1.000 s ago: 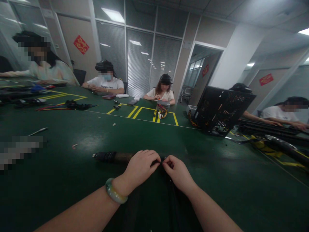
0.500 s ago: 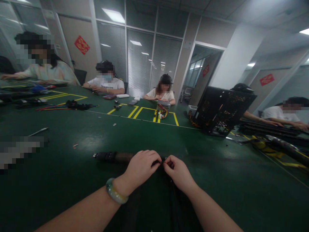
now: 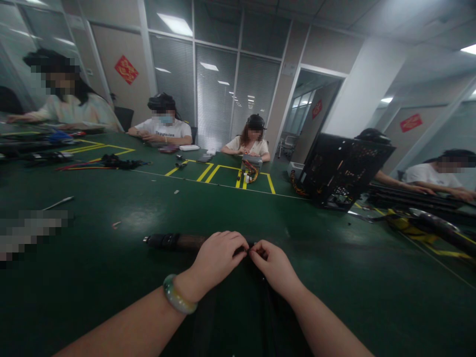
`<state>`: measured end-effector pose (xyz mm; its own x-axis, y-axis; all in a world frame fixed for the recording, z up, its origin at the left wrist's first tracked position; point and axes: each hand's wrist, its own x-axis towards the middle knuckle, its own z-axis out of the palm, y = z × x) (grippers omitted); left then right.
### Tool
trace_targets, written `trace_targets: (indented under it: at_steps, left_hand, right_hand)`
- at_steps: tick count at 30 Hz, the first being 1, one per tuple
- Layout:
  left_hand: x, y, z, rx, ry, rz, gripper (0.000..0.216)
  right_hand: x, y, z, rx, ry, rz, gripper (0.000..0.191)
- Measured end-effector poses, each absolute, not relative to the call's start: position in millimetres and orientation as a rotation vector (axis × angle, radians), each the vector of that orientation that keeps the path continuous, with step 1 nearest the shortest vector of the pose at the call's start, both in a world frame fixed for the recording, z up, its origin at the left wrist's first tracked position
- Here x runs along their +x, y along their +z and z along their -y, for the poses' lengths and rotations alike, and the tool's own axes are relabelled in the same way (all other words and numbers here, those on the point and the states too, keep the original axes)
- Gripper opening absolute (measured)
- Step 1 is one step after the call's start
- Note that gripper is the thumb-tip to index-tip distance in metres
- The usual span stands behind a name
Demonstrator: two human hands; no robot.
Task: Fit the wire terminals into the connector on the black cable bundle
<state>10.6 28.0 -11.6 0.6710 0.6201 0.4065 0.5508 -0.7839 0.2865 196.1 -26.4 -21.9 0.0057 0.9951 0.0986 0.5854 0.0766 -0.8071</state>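
A dark, pen-shaped electric screwdriver (image 3: 186,242) lies sideways on the green table, its metal tip pointing left. My left hand (image 3: 221,258), with a jade-like bangle (image 3: 180,295) on the wrist, is closed over its right end. Right beside it, my right hand (image 3: 273,265) is closed in a pinch, fingertips almost touching the left fingertips. Below the right hand a dark cable (image 3: 270,310) runs down toward me. The small part between the two hands is dark and mostly hidden by the fingers.
A black computer case (image 3: 334,168) stands at the right. A power supply (image 3: 252,161) with loose wires sits opposite me, near yellow tape markings (image 3: 223,167). Cables (image 3: 115,162) lie at the far left, a thin metal tool (image 3: 59,202) closer. Several people sit around the table.
My right fingertips have shifted slightly left, closer to the left hand. The left hand and the screwdriver stay in place.
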Motion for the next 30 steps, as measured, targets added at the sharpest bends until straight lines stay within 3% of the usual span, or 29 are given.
trace_targets:
  at_steps: [30]
  left_hand:
    - [11.2, -13.9, -28.7, 2.722, 0.76, -0.984, 0.015]
  right_hand:
    - [195.6, -18.6, 28.6, -1.648, 0.737, 1.637, 0.008]
